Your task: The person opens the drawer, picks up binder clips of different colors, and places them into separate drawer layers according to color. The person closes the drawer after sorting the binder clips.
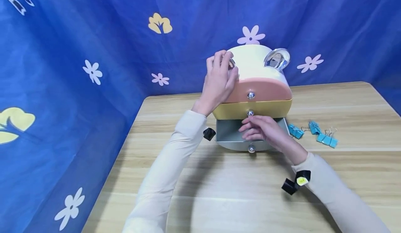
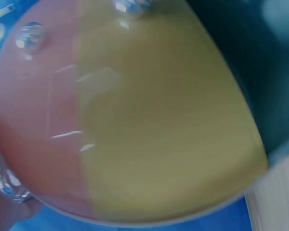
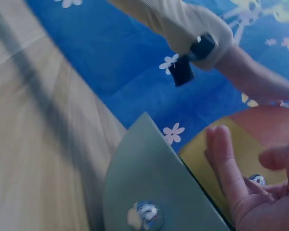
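A small rounded drawer box (image 1: 250, 60) stands at the back of the table, with a white top, a pink drawer (image 1: 266, 88), a yellow drawer (image 1: 269, 108) and a grey-green bottom drawer (image 1: 232, 145). The bottom drawer is pulled out; the other two sit closed. My left hand (image 1: 217, 81) grips the silver ear (image 2: 7, 178) on the box's left side. Over the bottom drawer, my right hand (image 1: 261, 128) has its fingers loosely extended. Its fingertips are close to the yellow drawer's knob (image 1: 250, 113); whether they touch it is unclear.
Several teal binder clips (image 1: 327, 139) lie on the wooden table (image 1: 244, 191) to the right of the box. A second silver ear (image 1: 278, 59) sticks out at its top right. Blue flowered cloth (image 1: 200, 24) hangs behind and at the left.
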A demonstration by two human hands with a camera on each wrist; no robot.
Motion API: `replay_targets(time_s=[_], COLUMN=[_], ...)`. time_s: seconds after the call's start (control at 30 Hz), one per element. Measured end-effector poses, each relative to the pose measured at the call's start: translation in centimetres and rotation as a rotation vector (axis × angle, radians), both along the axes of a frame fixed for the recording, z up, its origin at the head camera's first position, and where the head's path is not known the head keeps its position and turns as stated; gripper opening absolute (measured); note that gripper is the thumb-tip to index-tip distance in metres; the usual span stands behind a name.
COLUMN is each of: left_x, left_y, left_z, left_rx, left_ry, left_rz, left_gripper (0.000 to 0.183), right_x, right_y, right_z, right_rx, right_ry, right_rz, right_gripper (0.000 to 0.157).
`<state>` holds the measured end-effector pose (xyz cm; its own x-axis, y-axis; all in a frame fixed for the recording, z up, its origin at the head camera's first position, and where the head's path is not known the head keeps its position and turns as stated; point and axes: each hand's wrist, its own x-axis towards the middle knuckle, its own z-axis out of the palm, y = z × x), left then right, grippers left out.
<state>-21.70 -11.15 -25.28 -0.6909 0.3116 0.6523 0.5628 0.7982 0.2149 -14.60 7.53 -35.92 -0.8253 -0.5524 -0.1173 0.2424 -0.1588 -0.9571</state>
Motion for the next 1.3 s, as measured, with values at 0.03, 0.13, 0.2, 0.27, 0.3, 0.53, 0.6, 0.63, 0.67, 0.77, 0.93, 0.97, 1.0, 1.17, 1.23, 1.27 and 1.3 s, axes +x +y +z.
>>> replay_targets(time_s=[0.03,0.13,0.2,0.27,0.3,0.53,0.6,0.63,0.67,0.77,0.93,0.97,1.0,1.17,1.23,1.27,1.3], left_x=[0.0,0.1,0.0,0.1,0.1,-0.1,-0.1,-0.1,-0.1,-0.1,-0.4,-0.4,-0.5,-0.7,-0.9,-0.9,-1.0], left_y=[0.0,0.0,-0.1,-0.1,-0.2,0.2,0.3,0.3,0.3,0.3,0.2,0.1,0.1,0.2,0.3,0.3,0.4], left_z=[0.2,0.5,0.6,0.5,0.4,-0.2,-0.2,-0.2,-0.2,-0.2,-0.4,-0.5,-0.6,-1.1,-1.3,-1.3,-1.3], left_rx=[0.013,0.046,0.053,0.037,0.023,-0.026,-0.035,-0.041,-0.048,-0.072,-0.066,-0.055,-0.043,0.008,0.010,0.011,0.010], left_ry=[-0.014,-0.047,-0.049,-0.037,-0.027,0.080,0.090,0.090,0.085,0.069,0.096,0.106,0.117,0.160,0.168,0.174,0.176], left_rz=[-0.003,-0.014,-0.014,-0.006,-0.002,0.035,0.054,0.060,0.065,0.073,0.048,0.044,0.040,0.033,0.026,0.020,0.014], left_gripper=[0.038,0.035,0.034,0.034,0.035,0.039,0.040,0.041,0.041,0.042,0.042,0.041,0.041,0.040,0.040,0.040,0.040], right_x=[-0.5,-1.2,-1.4,-1.2,-1.0,0.7,0.7,0.7,0.6,0.4,0.8,0.9,1.0,1.1,1.3,1.3,1.3], right_y=[-0.1,-0.4,-0.4,-0.2,-0.1,4.6,6.9,8.1,9.3,12.9,17.9,18.7,19.4,21.5,21.8,21.9,21.9], right_z=[-0.1,-0.3,-0.5,-0.5,-0.4,0.0,-0.1,-0.3,-0.5,-1.6,-3.5,-4.0,-4.4,-6.4,-7.1,-7.4,-7.7], right_rx=[-0.064,-0.192,-0.209,-0.166,-0.131,0.063,0.064,0.070,0.088,0.238,0.729,0.806,0.864,0.975,0.974,0.966,0.954], right_ry=[-0.038,-0.119,-0.123,-0.095,-0.070,0.169,0.231,0.262,0.294,0.416,0.600,0.626,0.644,0.605,0.553,0.529,0.508], right_rz=[0.003,0.001,-0.005,-0.010,-0.008,-0.051,-0.108,-0.144,-0.184,-0.335,-0.639,-0.690,-0.729,-0.723,-0.672,-0.656,-0.648], right_gripper=[0.044,0.044,0.045,0.047,0.049,0.043,0.037,0.032,0.027,0.020,0.020,0.020,0.020,0.030,0.034,0.035,0.036])
